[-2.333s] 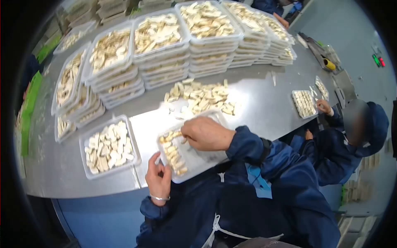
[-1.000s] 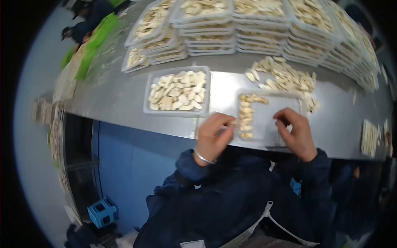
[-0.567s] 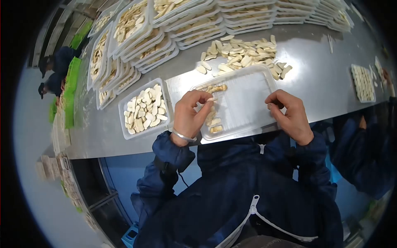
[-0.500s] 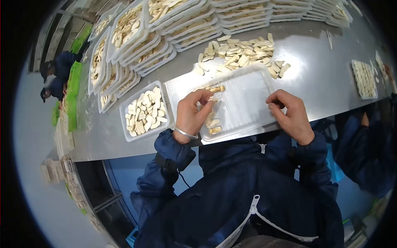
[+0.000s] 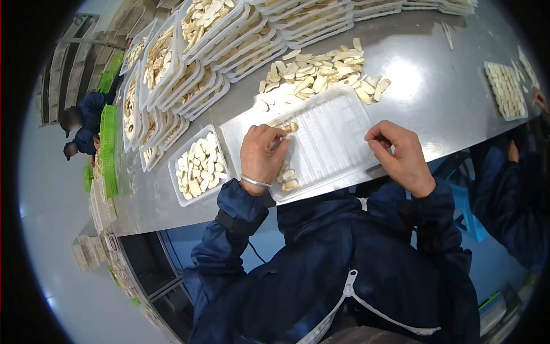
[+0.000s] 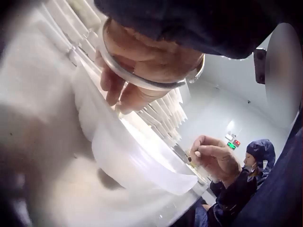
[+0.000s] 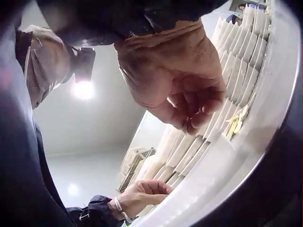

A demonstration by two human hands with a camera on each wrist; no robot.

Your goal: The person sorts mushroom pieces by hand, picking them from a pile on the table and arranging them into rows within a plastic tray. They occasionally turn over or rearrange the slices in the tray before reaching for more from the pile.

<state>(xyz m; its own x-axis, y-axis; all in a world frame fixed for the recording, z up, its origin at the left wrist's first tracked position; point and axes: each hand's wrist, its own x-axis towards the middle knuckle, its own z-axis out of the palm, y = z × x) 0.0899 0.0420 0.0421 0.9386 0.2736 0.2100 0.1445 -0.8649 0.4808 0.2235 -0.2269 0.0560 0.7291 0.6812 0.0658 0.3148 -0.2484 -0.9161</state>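
In the head view, a clear plastic tray (image 5: 332, 143) lies at the table edge, with yellowish mushroom slices (image 5: 290, 184) lined along its left side. My left hand (image 5: 260, 152), wearing a silver bangle, is over that side, a pale slice (image 5: 288, 137) pinched at its fingertips. In the left wrist view the bangled hand (image 6: 147, 64) reaches down over the tray wall (image 6: 137, 158). My right hand (image 5: 401, 157) hovers by the tray's right edge, fingers loosely curled, thumb near the index finger. The right wrist view shows this hand (image 7: 175, 75) above the tray, gripping nothing visible.
Loose slices (image 5: 321, 71) are heaped behind the tray. Left of it stands a filled tray (image 5: 200, 166), with stacked trays (image 5: 189, 86) farther back. Another person's sleeve (image 5: 510, 195) and a tray of lined-up pieces (image 5: 505, 92) are at right.
The right hand has left the row of slices, where it was working, and now hovers at the tray's right. The left hand has come from the tray's outer edge to above its left side.
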